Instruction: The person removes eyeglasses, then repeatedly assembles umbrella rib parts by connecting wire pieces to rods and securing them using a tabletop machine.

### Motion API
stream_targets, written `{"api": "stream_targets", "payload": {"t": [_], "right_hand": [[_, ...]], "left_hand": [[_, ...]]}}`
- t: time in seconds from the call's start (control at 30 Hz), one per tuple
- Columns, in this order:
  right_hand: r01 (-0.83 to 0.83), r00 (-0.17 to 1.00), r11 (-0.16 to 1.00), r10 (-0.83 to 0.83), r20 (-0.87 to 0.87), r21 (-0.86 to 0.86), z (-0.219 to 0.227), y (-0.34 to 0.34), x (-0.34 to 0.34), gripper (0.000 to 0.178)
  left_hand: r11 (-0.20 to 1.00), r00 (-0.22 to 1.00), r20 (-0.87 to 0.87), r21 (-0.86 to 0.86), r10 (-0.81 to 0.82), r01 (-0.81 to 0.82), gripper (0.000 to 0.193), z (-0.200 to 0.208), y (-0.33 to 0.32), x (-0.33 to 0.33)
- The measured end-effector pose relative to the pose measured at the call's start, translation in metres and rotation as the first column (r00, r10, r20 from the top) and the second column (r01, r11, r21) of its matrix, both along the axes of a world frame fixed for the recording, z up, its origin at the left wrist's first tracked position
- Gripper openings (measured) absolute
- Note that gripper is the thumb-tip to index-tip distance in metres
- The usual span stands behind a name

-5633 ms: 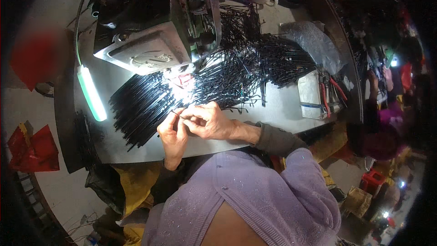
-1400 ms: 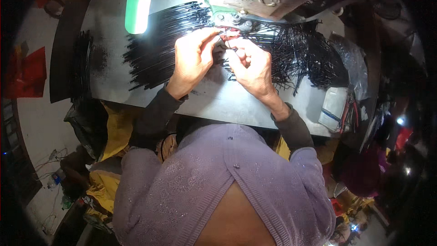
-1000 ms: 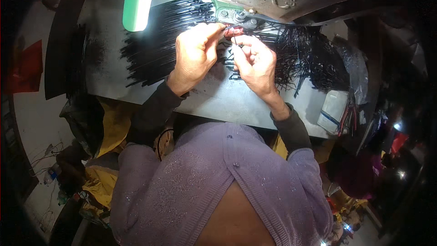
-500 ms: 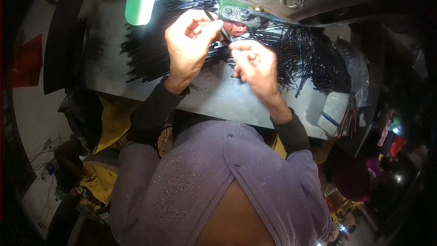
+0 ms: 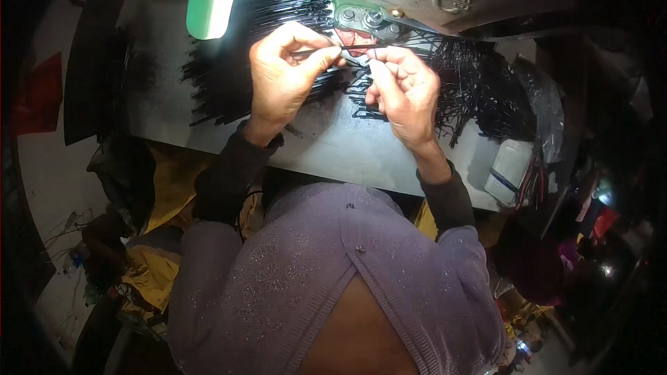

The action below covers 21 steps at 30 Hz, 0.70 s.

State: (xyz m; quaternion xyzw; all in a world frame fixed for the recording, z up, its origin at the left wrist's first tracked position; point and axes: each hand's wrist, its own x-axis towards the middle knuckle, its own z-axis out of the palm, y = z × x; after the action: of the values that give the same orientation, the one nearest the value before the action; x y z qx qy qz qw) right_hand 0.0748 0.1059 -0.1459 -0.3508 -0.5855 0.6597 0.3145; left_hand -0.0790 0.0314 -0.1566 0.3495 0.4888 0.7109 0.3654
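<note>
Rods (image 5: 226,73) at upper left seem undone, a heap (image 5: 476,87) at upper right perhaps done; your left hand (image 5: 283,75) and right hand (image 5: 411,92) pinch one black rod (image 5: 358,47).

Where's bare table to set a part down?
Grey tabletop: near strip between left hand and right hand; near-edge patch between right wrist and white box; smudged patch left of the straight black rods. Crowded: beyond the hands, those rods, then tangled black rods to the clear plastic bag.

Rods (image 5: 233,54) glossy; tabletop (image 5: 347,154) smooth; cardigan (image 5: 299,264) knitted cloth.
</note>
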Motion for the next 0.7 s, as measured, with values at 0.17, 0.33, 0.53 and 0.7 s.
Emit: {"api": "stream_targets", "payload": {"t": [0.17, 0.33, 0.53, 0.7], "right_hand": [[-0.063, 0.994, 0.992, 0.053, 0.092, 0.106, -0.009, 0.002, 0.007, 0.016], [-0.082, 0.988, 0.975, 0.053, 0.145, 0.207, -0.009, 0.000, 0.007, 0.017], [0.003, 0.999, 0.988, -0.010, 0.047, 0.154, -0.013, 0.003, 0.000, 0.012], [-0.016, 0.999, 0.997, 0.013, 0.041, 0.080, -0.012, 0.006, 0.000, 0.012]], "left_hand": [[0.985, 0.953, -0.276, -0.084, 0.123, -0.151, 0.015, 0.002, 0.004, 0.005], [0.971, 0.782, -0.588, 0.024, 0.208, -0.240, 0.018, -0.010, 0.011, -0.001], [0.967, 0.791, -0.574, 0.007, 0.214, -0.256, 0.016, -0.007, 0.016, 0.007], [0.965, 0.806, -0.546, 0.024, 0.231, -0.260, 0.017, -0.012, 0.016, 0.009]]}}
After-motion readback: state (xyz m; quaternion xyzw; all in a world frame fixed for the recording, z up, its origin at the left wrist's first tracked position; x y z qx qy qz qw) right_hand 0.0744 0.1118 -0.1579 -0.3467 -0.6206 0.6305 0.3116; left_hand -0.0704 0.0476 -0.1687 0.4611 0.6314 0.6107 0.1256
